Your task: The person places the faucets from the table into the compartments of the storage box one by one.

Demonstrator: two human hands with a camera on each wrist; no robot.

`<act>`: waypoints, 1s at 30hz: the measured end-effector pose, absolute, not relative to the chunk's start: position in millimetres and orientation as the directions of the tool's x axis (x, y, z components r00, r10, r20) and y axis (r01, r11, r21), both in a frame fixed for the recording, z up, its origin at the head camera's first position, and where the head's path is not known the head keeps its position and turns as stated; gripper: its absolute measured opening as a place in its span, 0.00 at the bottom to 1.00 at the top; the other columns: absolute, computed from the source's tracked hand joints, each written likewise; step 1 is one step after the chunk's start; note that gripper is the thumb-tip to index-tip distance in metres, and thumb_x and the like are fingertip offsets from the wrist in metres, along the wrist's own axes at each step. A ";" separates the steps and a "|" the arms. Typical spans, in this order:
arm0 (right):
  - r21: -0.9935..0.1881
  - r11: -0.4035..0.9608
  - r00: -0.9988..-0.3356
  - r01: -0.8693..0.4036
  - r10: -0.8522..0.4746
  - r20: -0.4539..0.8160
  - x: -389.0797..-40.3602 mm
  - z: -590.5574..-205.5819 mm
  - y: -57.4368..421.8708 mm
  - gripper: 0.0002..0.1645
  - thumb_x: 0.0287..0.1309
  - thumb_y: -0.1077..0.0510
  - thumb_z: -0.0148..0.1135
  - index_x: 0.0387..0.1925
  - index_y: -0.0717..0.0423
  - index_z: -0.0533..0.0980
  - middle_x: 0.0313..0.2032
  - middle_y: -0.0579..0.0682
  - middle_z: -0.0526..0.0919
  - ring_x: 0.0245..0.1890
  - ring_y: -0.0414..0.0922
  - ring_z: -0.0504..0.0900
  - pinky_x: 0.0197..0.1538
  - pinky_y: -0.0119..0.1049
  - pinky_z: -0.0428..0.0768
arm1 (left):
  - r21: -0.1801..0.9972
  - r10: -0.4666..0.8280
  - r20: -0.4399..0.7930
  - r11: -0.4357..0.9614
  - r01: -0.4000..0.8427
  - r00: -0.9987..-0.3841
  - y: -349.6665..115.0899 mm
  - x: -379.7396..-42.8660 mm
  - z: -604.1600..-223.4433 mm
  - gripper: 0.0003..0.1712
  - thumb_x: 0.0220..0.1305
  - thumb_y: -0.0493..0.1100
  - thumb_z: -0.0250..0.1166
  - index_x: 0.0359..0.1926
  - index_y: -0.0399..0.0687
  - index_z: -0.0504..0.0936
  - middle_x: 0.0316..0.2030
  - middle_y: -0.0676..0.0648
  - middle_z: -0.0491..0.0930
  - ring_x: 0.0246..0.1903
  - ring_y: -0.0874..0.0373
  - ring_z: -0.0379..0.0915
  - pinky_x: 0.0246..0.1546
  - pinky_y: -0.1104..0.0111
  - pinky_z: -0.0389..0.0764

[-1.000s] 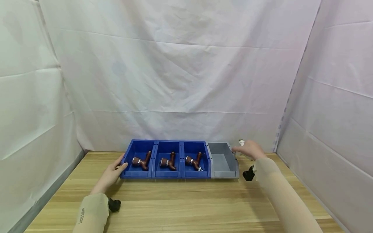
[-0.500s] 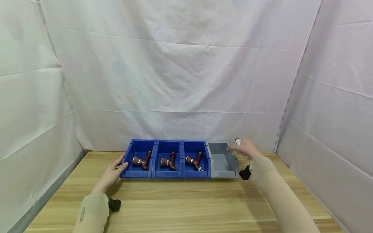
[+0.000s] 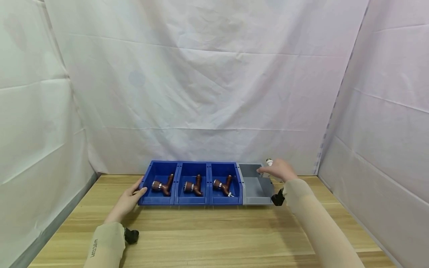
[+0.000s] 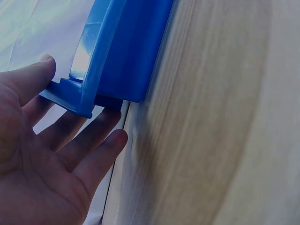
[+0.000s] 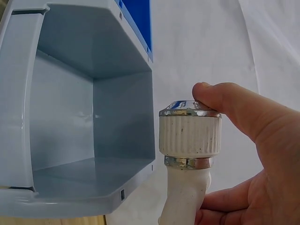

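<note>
My left hand (image 3: 125, 203) holds the outer side of the leftmost blue bin (image 3: 156, 200). In the left wrist view its thumb lies on one side of the bin's rim, with the fingers (image 4: 96, 136) on the other. My right hand (image 3: 283, 170) grips a white pipe-like fitting (image 5: 190, 136) with a ribbed, chrome-banded knob. Its thumb presses the chrome cap while the other fingers curl round the white body, partly hidden. The fitting is upright beside the grey bin (image 3: 258, 200), whose inside shows bare in the right wrist view.
Brown fittings of similar form lie one each in the left blue bin, the middle blue bin (image 3: 192, 200) and the right blue bin (image 3: 226, 200). All bins stand in a row on the wooden table (image 3: 207, 238). White cloth (image 3: 214, 93) hangs close behind.
My right hand has moved left with the white fitting, from outside the grey bin to its right side wall. The left hand and bins have stayed put.
</note>
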State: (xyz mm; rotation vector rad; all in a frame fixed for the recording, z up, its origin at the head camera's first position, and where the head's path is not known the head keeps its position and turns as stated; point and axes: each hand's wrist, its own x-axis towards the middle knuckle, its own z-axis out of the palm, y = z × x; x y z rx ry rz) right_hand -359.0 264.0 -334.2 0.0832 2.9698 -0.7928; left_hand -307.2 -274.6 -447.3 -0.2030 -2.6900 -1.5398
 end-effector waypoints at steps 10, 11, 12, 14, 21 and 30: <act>-0.488 0.871 -0.997 0.054 0.016 -0.082 -361.7 -335.4 258.7 0.37 0.44 0.30 0.69 0.11 0.46 0.57 0.12 0.41 0.53 0.12 0.39 0.54 0.16 0.32 0.59 | 0.855 0.101 0.084 0.503 0.124 -0.991 -275.2 -309.3 -449.4 0.39 0.75 0.54 0.50 0.77 0.48 0.45 0.65 0.26 0.61 0.65 0.29 0.55 0.60 0.41 0.62; -0.488 0.871 -0.997 0.052 0.013 -0.082 -361.6 -335.4 257.7 0.37 0.44 0.30 0.69 0.11 0.46 0.57 0.12 0.41 0.53 0.12 0.39 0.53 0.16 0.32 0.59 | 0.854 0.101 0.082 0.505 0.122 -0.992 -275.2 -309.3 -449.4 0.39 0.75 0.55 0.50 0.77 0.48 0.45 0.66 0.26 0.61 0.65 0.29 0.55 0.60 0.41 0.62; -0.490 0.870 -0.997 0.052 0.014 -0.081 -361.6 -335.3 256.5 0.37 0.44 0.30 0.69 0.10 0.46 0.56 0.12 0.41 0.53 0.13 0.39 0.53 0.16 0.32 0.59 | 0.854 0.102 0.081 0.505 0.122 -0.991 -275.2 -309.3 -449.5 0.39 0.75 0.55 0.50 0.77 0.49 0.45 0.66 0.26 0.60 0.65 0.29 0.54 0.60 0.40 0.61; -0.487 0.872 -0.997 0.052 0.013 -0.082 -361.5 -334.9 254.0 0.37 0.44 0.31 0.69 0.10 0.46 0.56 0.12 0.41 0.53 0.13 0.39 0.53 0.17 0.33 0.59 | 0.853 0.101 0.079 0.508 0.119 -0.992 -275.1 -309.3 -449.4 0.39 0.75 0.55 0.50 0.77 0.50 0.45 0.66 0.26 0.60 0.65 0.29 0.54 0.60 0.40 0.61; -0.475 0.879 -0.996 0.045 0.004 -0.086 -364.3 -333.6 245.1 0.36 0.44 0.30 0.69 0.12 0.47 0.58 0.14 0.42 0.56 0.15 0.40 0.58 0.20 0.34 0.65 | 0.849 0.097 0.083 0.514 0.121 -0.992 -274.3 -308.8 -447.7 0.39 0.75 0.56 0.50 0.77 0.50 0.45 0.66 0.27 0.60 0.65 0.29 0.54 0.60 0.39 0.60; -0.491 0.871 -0.997 0.034 -0.006 -0.079 -368.2 -338.6 238.7 0.37 0.43 0.32 0.71 0.11 0.46 0.56 0.13 0.41 0.54 0.14 0.40 0.56 0.19 0.34 0.63 | 0.849 0.101 0.093 0.513 0.132 -0.991 -272.9 -307.6 -447.2 0.39 0.75 0.56 0.50 0.77 0.47 0.46 0.66 0.26 0.61 0.64 0.29 0.55 0.60 0.39 0.60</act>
